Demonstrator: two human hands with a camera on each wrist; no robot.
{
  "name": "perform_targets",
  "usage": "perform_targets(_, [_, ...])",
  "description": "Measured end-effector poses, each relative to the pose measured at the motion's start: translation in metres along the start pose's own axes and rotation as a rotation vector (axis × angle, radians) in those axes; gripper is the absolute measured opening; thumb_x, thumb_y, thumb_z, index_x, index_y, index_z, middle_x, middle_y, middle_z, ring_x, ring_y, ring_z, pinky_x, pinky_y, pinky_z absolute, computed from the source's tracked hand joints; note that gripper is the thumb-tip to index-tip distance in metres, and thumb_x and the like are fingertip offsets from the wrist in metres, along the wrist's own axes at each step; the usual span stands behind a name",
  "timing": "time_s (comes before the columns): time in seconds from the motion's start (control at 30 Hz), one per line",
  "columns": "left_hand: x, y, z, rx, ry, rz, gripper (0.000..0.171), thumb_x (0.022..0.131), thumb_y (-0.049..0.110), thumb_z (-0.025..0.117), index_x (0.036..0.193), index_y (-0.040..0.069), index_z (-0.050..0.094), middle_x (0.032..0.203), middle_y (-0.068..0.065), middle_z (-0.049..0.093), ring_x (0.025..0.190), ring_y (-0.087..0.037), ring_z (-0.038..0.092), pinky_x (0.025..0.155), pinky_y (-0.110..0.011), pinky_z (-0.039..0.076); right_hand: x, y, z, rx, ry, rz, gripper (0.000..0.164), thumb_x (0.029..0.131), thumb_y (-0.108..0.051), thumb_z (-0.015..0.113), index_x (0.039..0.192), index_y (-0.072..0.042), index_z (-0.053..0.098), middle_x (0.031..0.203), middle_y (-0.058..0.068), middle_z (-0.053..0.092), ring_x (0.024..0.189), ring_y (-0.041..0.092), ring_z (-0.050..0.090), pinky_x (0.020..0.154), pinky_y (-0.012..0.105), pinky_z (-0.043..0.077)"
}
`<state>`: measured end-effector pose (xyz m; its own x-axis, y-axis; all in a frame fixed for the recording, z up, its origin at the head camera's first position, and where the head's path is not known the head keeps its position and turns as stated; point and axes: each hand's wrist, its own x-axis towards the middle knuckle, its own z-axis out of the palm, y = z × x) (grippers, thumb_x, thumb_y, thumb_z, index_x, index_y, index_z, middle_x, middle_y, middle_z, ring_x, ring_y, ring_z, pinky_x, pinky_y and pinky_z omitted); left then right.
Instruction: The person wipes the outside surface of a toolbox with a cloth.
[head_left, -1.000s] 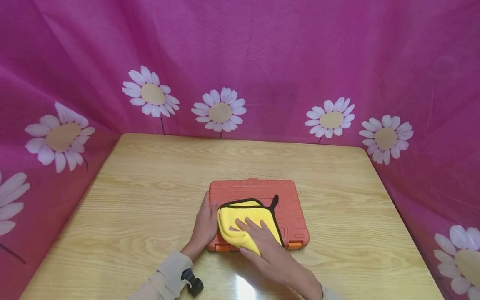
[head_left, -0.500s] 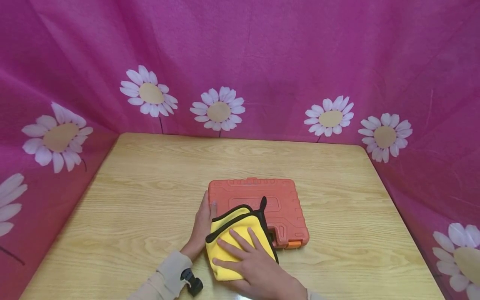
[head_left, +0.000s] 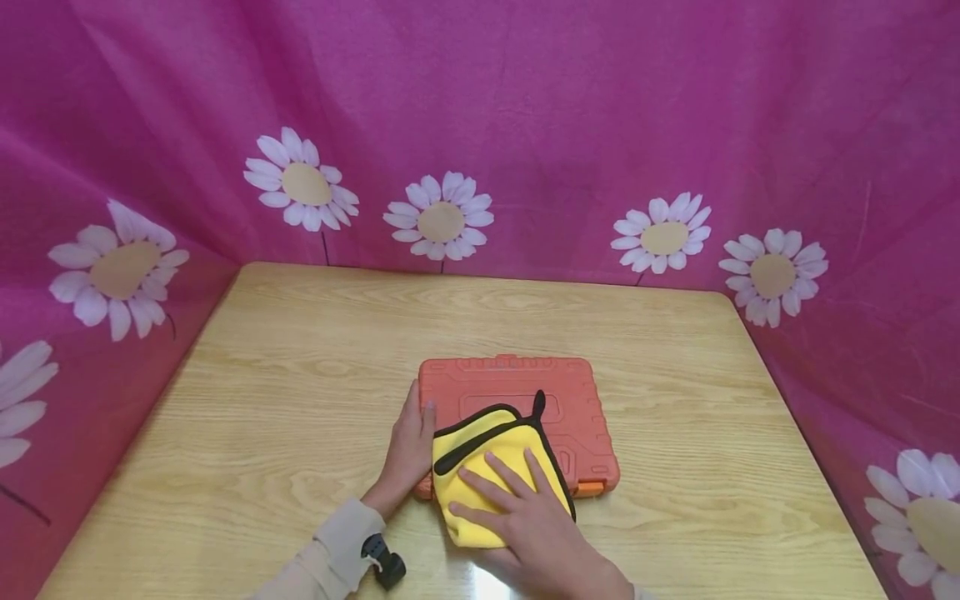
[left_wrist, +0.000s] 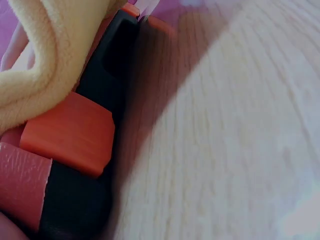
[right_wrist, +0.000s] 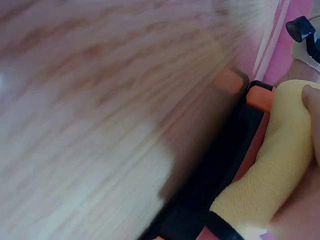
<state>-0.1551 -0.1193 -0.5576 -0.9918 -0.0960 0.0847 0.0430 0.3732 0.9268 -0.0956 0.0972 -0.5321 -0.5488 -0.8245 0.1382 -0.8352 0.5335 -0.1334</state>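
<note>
A red plastic carrying case (head_left: 588,425) with orange latches lies flat on the table. Draped over its front left part is a folded yellow cloth (head_left: 480,512) with black edging and a black loop, hanging past the front edge. My right hand (head_left: 536,529) rests on the cloth with its fingers spread and straight. My left hand (head_left: 408,446) holds the case's left side, thumb at the top edge. In the left wrist view, an orange latch (left_wrist: 70,132) and the case's black lower half show below the cloth. The right wrist view shows the cloth (right_wrist: 270,165) bulging over the front edge.
The light wood table (head_left: 300,350) surrounds the case. Pink cloth with printed daisies (head_left: 525,125) hangs behind and at both sides of the table. A black strap-on device (head_left: 384,562) sits at the left wrist.
The right hand and the cloth slid toward me and left over the case, then slightly back right and away. The left hand and the case have stayed in place.
</note>
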Motion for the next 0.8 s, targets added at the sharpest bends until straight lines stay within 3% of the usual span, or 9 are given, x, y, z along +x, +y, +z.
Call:
perform_targets(0.33, [0.0, 0.005, -0.001, 0.035, 0.001, -0.023, 0.051, 0.11, 0.017, 0.032, 0.158, 0.006, 0.019, 0.155, -0.017, 0.038, 0.144, -0.031, 0.032, 0.115, -0.05, 0.027, -0.011, 0.01, -0.002, -0.041, 0.053, 0.0, 0.046, 0.1, -0.056, 0.049, 0.142, -0.04, 0.056, 0.158, -0.009, 0.037, 0.146, 0.029, 0.028, 0.111, 0.067, 0.02])
perform_targets(0.6, [0.002, 0.002, 0.0, 0.035, -0.004, -0.04, 0.052, 0.111, 0.018, 0.031, 0.159, 0.006, 0.016, 0.157, -0.016, 0.034, 0.145, -0.032, 0.029, 0.116, -0.05, 0.025, -0.025, 0.02, -0.004, -0.087, 0.111, -0.006, 0.044, 0.096, -0.049, 0.059, 0.138, -0.038, 0.061, 0.153, -0.005, 0.045, 0.144, 0.031, 0.033, 0.109, 0.067, 0.022])
perform_targets(0.8, [0.002, 0.003, 0.001, 0.033, -0.006, -0.079, 0.055, 0.111, 0.02, 0.031, 0.16, 0.005, 0.011, 0.161, -0.015, 0.027, 0.147, -0.031, 0.024, 0.117, -0.048, 0.023, -0.036, 0.027, -0.004, -0.125, 0.14, 0.003, 0.044, 0.097, -0.054, 0.053, 0.137, -0.038, 0.062, 0.152, -0.004, 0.046, 0.143, 0.033, 0.034, 0.106, 0.068, 0.023])
